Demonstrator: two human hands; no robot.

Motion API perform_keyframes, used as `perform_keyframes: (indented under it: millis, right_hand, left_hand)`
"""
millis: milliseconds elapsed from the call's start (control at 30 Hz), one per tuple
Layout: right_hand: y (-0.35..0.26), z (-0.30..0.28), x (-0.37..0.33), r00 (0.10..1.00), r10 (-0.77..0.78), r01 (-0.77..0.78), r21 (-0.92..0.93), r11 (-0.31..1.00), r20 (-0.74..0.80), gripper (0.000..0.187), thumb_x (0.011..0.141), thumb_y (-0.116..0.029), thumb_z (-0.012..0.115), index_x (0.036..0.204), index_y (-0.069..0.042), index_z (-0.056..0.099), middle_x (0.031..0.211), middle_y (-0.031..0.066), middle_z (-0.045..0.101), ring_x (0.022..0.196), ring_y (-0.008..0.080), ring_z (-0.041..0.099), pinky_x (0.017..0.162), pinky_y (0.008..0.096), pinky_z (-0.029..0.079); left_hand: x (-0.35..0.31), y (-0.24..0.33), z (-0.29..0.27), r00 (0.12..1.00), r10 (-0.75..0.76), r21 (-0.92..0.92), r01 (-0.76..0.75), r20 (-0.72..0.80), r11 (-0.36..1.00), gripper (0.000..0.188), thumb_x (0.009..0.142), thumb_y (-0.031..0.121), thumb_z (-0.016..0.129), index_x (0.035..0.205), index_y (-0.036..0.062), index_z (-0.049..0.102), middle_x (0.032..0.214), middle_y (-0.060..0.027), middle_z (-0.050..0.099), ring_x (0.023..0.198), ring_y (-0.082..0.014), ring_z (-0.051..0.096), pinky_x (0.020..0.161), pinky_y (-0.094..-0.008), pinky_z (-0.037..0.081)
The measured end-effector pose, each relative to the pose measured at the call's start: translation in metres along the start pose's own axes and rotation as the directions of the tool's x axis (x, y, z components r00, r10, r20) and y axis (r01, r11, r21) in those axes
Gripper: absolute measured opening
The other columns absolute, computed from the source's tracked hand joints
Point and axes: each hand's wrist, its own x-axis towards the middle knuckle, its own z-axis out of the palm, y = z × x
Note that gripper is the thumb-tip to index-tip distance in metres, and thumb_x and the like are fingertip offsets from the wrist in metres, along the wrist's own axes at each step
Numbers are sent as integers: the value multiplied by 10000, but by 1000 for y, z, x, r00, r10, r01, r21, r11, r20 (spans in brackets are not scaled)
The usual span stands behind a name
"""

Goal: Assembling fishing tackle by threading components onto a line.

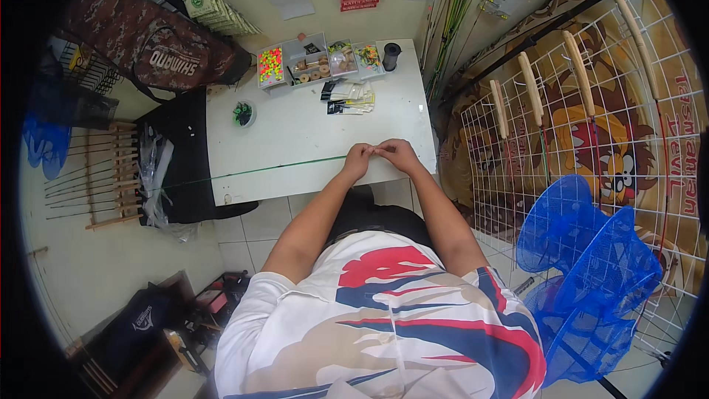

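Observation:
A thin green fishing rod (284,166) lies across the near part of the white table (295,129), running off past its left edge. My left hand (358,160) is closed round the rod's right end. Beside it, touching at the fingertips, my right hand (399,154) makes a pinch; whatever lies between those fingers is too small to make out. Beyond my hands lie several small flat packets (351,96), black, white and yellowish. A round tub (244,113) with dark green pieces stands at the left of the table.
At the back sits a grey divided tray (277,86) with bright beads and spools, beside a dark cylinder (391,56). Rods (461,7) lean at the back right. Blue nets (591,273) and a wire grid with wooden-handled rods (580,74) stand right. A camouflage bag (159,48) hangs left.

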Motion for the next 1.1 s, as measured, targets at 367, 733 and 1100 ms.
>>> perform_keyframes:
  millis: [367,733,1100]
  right_hand:
    - [4,3,0,997,68,-71,-52,996,-48,192,880,-197,708,926,-11,724,864,97,725,805,158,677,770,300,533]
    - [6,2,-5,997,50,-50,8,999,-55,168,890,-179,697,928,-15,700,821,61,699,755,116,631,731,279,512]
    - [8,-2,-11,984,132,-102,230,968,-122,150,927,-152,612,979,-14,637,829,61,651,769,133,611,693,265,502]
  left_hand:
    - [-19,18,-19,970,237,81,-241,59,967,288,766,107,784,1001,5,653,1032,-129,678,936,-265,649,863,-365,504]
    - [-29,40,-22,975,217,370,-183,-50,911,403,716,223,823,1058,62,683,976,-93,688,955,-293,588,831,-405,493]
    - [-20,21,-22,917,398,425,-365,11,828,301,750,158,781,1020,47,706,983,-107,686,977,-300,592,843,-418,473]
